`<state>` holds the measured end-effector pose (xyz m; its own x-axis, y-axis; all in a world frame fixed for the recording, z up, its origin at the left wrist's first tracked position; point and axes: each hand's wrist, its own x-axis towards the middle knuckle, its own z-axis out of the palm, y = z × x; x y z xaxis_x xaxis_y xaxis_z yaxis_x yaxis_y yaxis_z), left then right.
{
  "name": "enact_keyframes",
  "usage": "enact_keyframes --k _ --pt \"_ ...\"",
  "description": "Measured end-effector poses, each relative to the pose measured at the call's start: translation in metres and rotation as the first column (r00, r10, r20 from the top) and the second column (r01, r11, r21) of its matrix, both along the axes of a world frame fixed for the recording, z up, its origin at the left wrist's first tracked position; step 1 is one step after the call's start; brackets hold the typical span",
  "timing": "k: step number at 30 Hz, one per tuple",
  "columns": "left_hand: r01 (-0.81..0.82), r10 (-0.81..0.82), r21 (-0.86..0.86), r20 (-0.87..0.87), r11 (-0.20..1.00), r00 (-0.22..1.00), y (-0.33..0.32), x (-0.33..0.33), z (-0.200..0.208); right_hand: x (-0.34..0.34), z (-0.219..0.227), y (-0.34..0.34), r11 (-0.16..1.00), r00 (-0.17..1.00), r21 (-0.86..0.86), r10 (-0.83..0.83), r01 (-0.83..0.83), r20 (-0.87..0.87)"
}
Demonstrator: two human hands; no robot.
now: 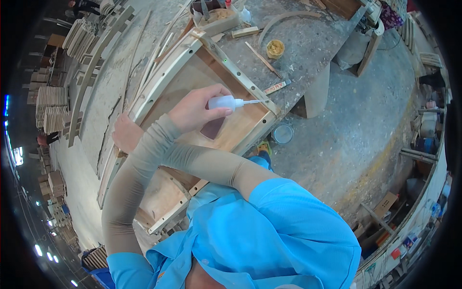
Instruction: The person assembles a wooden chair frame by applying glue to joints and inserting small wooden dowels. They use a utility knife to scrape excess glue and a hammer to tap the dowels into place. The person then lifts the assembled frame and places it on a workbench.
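Dusty workshop bench [308,43], gluing a wooden frame [192,96].
Right hand [195,108] grips a white squeeze bottle [222,102], nozzle at the frame's far rail [240,79]; left hand [126,133] lies flat on the left edge. Gluing looks partway done.

Head camera looks steeply down, close over workbench [308,43].

A grey, dust-caked concrete floor [346,144] spreads to the right, stained and scuffed. A rough grey tabletop [308,43] with chipped edges fills the upper middle; near its far edge stands a small round yellow tub [275,48] beside thin loose wooden strips [262,59]. Stacks of curved pale wooden slats [53,108] line the left side. A small round metal tin [283,134] sits on the floor below the tabletop's near edge. Bright lamps [38,250] glow at lower left.
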<state>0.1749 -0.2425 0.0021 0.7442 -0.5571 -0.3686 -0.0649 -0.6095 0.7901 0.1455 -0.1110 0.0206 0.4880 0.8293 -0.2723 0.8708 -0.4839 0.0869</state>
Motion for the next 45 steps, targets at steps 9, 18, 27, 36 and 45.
enact_keyframes --k 9,18,27,36,45 --pt "0.062 -0.084 0.147 0.150 0.987 0.985 -0.019 0.000 -0.019 -0.014 -0.057 -0.024 0.720 0.986 0.694 -0.119 0.007 0.114" --pt "0.071 -0.124 0.194 0.278 0.978 0.953 -0.031 -0.001 -0.028 -0.017 -0.046 -0.036 0.738 0.990 0.674 -0.089 -0.010 0.113" --pt "0.083 -0.128 0.164 0.286 0.983 0.950 -0.028 -0.003 -0.029 -0.017 -0.046 -0.040 0.706 0.988 0.708 -0.094 -0.019 0.121" --pt "0.075 -0.117 0.151 0.292 0.986 0.949 -0.032 -0.007 -0.030 -0.017 -0.047 -0.043 0.698 0.974 0.715 -0.133 -0.038 0.182" --pt "0.046 -0.090 0.154 0.296 0.987 0.951 -0.032 -0.008 -0.028 -0.015 -0.041 -0.050 0.731 0.978 0.679 -0.084 -0.069 0.190"
